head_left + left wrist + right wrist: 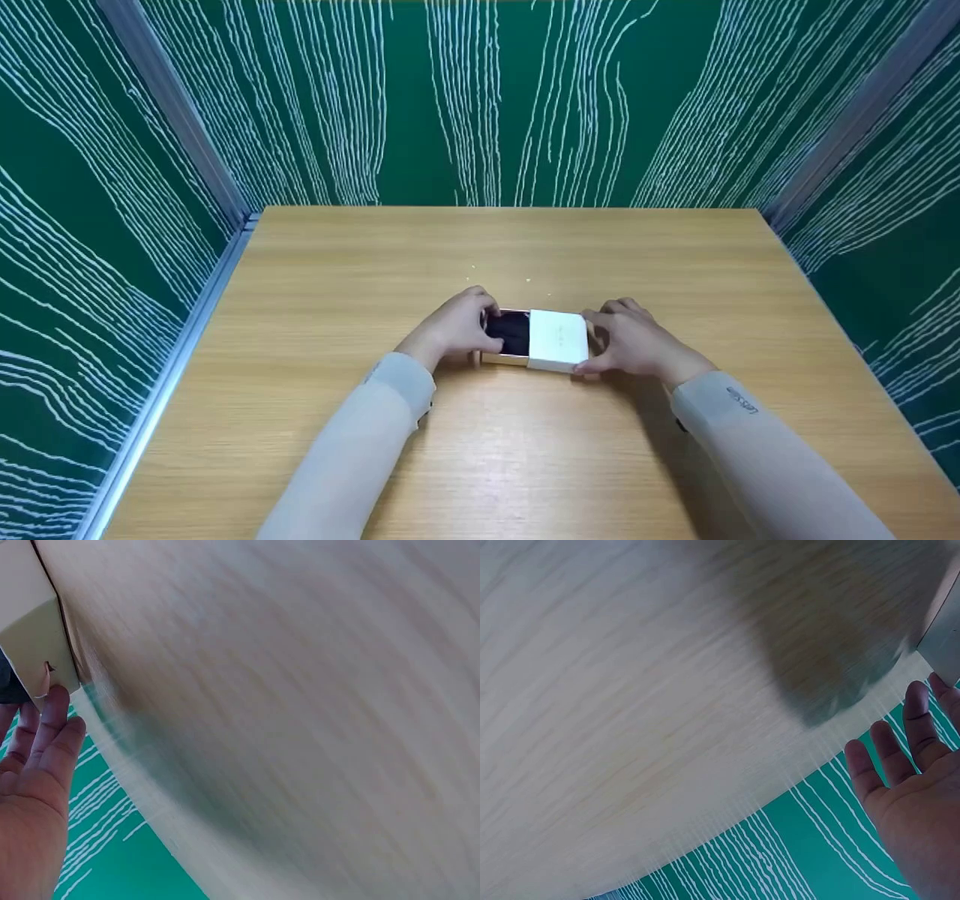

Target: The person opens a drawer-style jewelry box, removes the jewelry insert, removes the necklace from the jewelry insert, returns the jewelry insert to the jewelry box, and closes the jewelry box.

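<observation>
A small drawer-style box lies near the middle of the table, partly slid apart. Its white sleeve (559, 339) covers the right part, while the inner tray (504, 360) sticks out to the left with a dark, soft-looking item (513, 330) inside. My left hand (454, 327) grips the tray's left end, thumb at the near side and fingers at the far side. In the left wrist view a small ribbon tab (47, 676) shows on the tray's end wall. With thumb and fingers my right hand (636, 339) holds the sleeve's right end, whose corner (945, 645) shows in the right wrist view.
The box rests on a light wooden table (480, 457). A few tiny pale specks (528, 280) lie beyond it. Green panels (409, 97) with white wavy lines and metal frame posts (176, 105) enclose the back and sides.
</observation>
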{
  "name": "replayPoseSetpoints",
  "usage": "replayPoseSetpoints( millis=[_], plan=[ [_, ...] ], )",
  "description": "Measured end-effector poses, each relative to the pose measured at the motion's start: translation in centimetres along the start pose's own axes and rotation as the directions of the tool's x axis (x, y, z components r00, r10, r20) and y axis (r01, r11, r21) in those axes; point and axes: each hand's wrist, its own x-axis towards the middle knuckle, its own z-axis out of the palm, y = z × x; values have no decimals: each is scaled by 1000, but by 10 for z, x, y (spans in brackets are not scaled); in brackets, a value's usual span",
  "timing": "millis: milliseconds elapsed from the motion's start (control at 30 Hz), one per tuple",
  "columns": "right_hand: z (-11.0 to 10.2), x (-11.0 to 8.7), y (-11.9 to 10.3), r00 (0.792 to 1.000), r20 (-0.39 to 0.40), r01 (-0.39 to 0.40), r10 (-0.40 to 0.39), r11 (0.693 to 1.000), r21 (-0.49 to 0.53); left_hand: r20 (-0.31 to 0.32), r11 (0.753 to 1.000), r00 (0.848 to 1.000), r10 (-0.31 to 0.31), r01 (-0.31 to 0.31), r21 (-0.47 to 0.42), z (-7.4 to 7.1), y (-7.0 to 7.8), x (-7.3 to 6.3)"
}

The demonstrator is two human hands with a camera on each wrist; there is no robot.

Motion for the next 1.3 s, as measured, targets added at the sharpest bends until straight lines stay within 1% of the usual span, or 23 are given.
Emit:
replayPoseSetpoints(
  millis=[167, 433, 700, 867, 1000, 1100, 1200, 1300],
  plan=[
    [0, 1, 0, 1000, 9, -7, 7, 1000, 7, -12, 1000, 1000, 13, -13, -7, -2, 1, 0],
    [-1, 1, 0, 999, 27, -28, 28, 999, 19, -10, 999, 1000, -6, 6, -49, -9, 2, -3],
    [-1, 0, 0, 1000, 13, -16, 16, 1000, 10, -7, 998, 1000, -13, 13, -58, -12, -7, -6],
    [-1, 0, 0, 1000, 5, -13, 13, 1000, 1, 13, 997, 1000, -1, 2, -76, -14, -12, -9],
    [0, 0, 0, 1000, 5, -19, 19, 1000, -2, 33, 997, 999, 9, -6, -71, -14, -15, -11],
    [0, 0, -1, 1000, 9, -24, 24, 1000, -2, 41, 998, 999, 3, 0, -65, -14, -16, -13],
    [0, 0, -1, 999, 14, -31, 31, 1000, 2, 49, 997, 999, -21, 24, -75, -15, -15, -15],
    [-1, 0, -2, 999, 15, -38, 38, 999, 5, 50, 996, 998, -26, 30, -79, -15, -14, -15]
  ],
)
